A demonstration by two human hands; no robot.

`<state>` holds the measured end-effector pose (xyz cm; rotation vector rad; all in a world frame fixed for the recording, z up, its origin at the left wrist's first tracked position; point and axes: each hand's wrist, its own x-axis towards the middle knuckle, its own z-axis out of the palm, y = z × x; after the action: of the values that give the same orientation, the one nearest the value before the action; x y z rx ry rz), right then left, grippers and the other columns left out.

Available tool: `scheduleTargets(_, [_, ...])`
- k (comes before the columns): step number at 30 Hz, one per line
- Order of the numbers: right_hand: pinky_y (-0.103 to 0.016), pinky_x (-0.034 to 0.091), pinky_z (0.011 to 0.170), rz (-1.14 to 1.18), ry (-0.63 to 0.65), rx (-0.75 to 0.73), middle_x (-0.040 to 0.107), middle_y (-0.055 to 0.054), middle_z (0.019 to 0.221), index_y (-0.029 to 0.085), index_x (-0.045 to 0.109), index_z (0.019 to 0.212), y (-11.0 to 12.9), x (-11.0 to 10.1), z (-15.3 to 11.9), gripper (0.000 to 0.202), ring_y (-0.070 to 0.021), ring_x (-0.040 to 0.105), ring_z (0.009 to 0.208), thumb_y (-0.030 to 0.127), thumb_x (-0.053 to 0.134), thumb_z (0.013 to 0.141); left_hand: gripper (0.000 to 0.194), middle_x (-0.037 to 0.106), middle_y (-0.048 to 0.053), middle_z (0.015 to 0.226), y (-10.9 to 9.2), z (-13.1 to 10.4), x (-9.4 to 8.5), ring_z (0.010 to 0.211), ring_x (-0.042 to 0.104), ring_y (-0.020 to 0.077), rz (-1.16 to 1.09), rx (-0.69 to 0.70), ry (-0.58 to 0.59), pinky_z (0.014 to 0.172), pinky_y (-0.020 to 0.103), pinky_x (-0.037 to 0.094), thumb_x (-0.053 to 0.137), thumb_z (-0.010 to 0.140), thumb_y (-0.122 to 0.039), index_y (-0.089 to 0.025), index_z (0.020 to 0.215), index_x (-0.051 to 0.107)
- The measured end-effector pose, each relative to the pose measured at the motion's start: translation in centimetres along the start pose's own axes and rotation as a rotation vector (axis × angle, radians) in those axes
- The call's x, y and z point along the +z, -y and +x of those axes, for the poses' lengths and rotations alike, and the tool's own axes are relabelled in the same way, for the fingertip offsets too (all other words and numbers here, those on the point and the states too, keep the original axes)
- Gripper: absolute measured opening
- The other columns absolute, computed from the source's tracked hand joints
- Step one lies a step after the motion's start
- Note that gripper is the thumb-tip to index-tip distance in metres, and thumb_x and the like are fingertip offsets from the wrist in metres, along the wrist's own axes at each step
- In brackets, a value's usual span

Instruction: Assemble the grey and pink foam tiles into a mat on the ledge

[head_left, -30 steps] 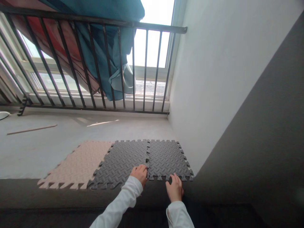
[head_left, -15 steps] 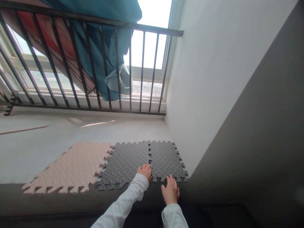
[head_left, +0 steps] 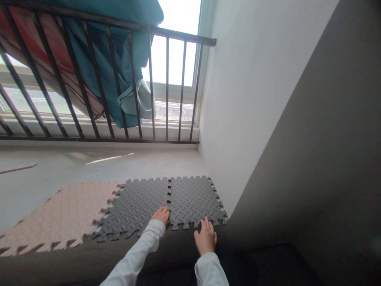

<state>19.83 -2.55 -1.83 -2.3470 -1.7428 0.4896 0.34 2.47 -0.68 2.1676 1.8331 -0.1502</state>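
Note:
Two dark grey foam puzzle mats with a raised tread pattern lie side by side on the ledge. My left hand (head_left: 161,215) rests on the near right corner of the left grey mat (head_left: 135,204), close to the seam, its fingers laid over the surface. My right hand (head_left: 206,236) is at the front edge of the right grey mat (head_left: 193,198), fingers stretched forward and thumb apart, fingertips at the toothed edge. Small gaps show along the seam between the grey mats. A beige-pink foam mat (head_left: 65,210) adjoins the left grey mat, with its toothed edge against it.
The pale ledge (head_left: 143,161) runs below a black metal railing (head_left: 119,140). Behind the bars hang teal and reddish curtains (head_left: 110,63) before a window. A white wall (head_left: 238,99) bounds the right side. A thin strip (head_left: 19,169) lies at the far left.
The view has swung to the right, so the mats and railing appear further left. Both hands keep nearly the same places on the grey mats.

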Motion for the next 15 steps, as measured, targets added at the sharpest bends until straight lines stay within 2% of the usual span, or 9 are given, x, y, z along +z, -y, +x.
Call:
scheduleTargets(7, [-0.045,0.024,0.102,0.008,0.015,0.005,0.029,-0.003,0.141,0.022,0.048,0.122,0.7,-1.2,-1.0,0.053,-0.0198,0.027,0.128,0.016,0.037,0.070,0.037,0.050,0.005,0.126,0.8,0.4,0.7,0.120,0.038,0.0172,-0.016,0.062,-0.036,0.103,0.030,0.027,0.049,0.070,-0.011,-0.020,0.106,0.057])
scheduleTargets(15, [-0.045,0.024,0.102,0.013,0.032,0.014,0.028,-0.003,0.142,0.021,0.047,0.123,1.0,-1.5,-1.1,0.054,-0.0197,0.025,0.129,0.016,0.038,0.070,0.037,0.059,0.006,0.115,2.0,1.4,2.7,0.111,0.047,0.0193,-0.089,0.152,-0.199,0.099,0.032,0.035,0.050,0.063,-0.005,-0.019,0.094,0.063])
